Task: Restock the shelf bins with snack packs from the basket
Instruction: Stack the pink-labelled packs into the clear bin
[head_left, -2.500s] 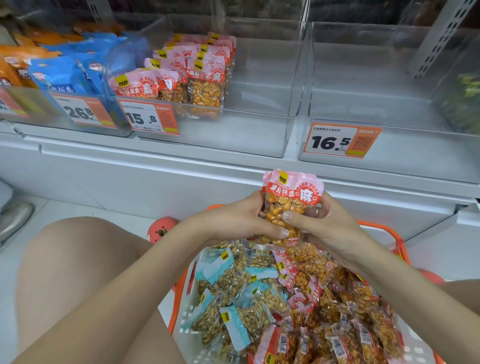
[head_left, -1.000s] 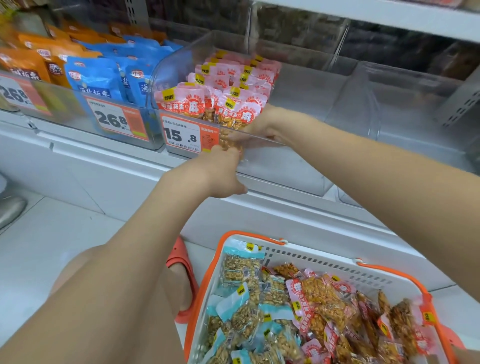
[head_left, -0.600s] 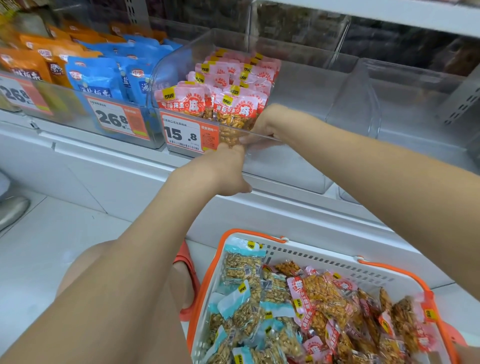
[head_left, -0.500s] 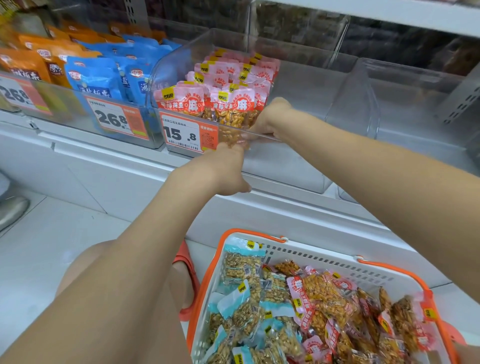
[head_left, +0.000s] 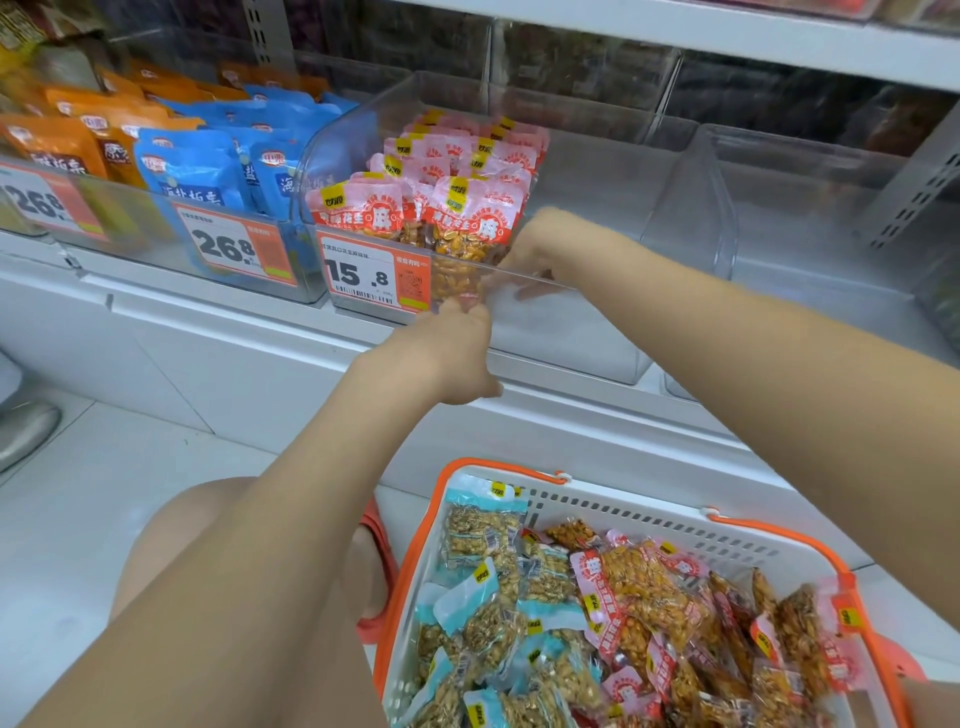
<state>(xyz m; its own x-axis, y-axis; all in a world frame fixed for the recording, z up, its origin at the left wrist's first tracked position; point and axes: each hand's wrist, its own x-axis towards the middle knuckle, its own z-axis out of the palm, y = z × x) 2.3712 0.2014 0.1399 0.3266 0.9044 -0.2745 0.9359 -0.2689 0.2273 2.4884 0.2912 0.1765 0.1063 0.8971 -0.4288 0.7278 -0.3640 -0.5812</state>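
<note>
Two hands at clear bin (head_left: 597, 332) – right hand (head_left: 540, 249) grip grasping pink packs (head_left: 467, 218), left hand (head_left: 457, 353) unclear, basket (head_left: 623, 506) of packs below.

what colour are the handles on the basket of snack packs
Orange, on a white basket; the handles show clearly in the head view.

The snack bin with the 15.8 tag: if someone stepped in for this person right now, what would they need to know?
Left hand: at the front wall of the clear bin, under its rim; grip unclear.
Right hand: inside the bin, fingers against the front pink peanut pack.
Done: pink packs stand in rows on the bin's left side.
Left: the bin's right side is bare; the basket on the floor holds many pink packs and blue packs.
</note>
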